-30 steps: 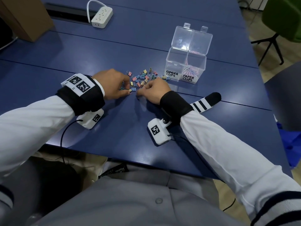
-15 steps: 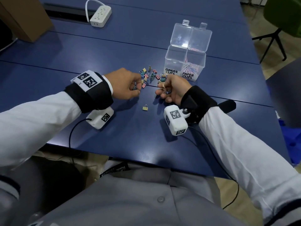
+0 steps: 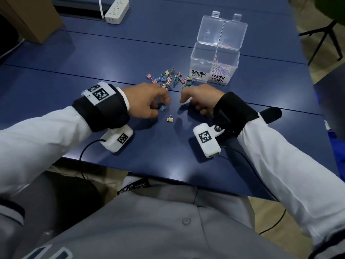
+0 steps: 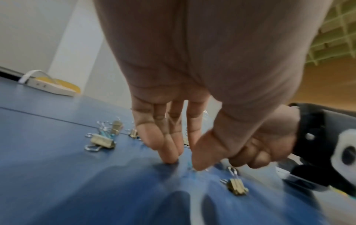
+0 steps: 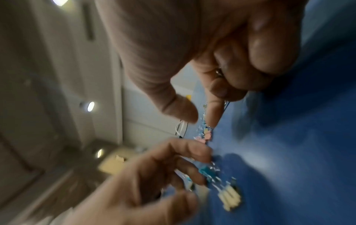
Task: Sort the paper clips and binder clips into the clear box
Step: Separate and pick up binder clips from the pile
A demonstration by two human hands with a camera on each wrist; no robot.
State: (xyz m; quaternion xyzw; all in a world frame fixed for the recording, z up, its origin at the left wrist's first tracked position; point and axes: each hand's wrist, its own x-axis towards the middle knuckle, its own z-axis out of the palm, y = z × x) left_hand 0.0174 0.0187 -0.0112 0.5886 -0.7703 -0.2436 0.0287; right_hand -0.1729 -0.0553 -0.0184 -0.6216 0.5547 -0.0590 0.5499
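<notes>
The left hand [image 3: 147, 101] pinches a blue binder clip [image 3: 162, 107] against the worktop [image 3: 93, 58]; the right hand [image 3: 201, 99] curls around gathered clips, beside a gold binder clip [image 3: 170, 119].

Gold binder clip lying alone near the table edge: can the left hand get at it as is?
Probably yes. The gold binder clip lies alone on bare table beside the left hand, nothing between them.

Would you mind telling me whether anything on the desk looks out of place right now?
One gold binder clip lies alone on the blue table, between the two hands and apart from the main pile of binder clips near the clear box.
</notes>
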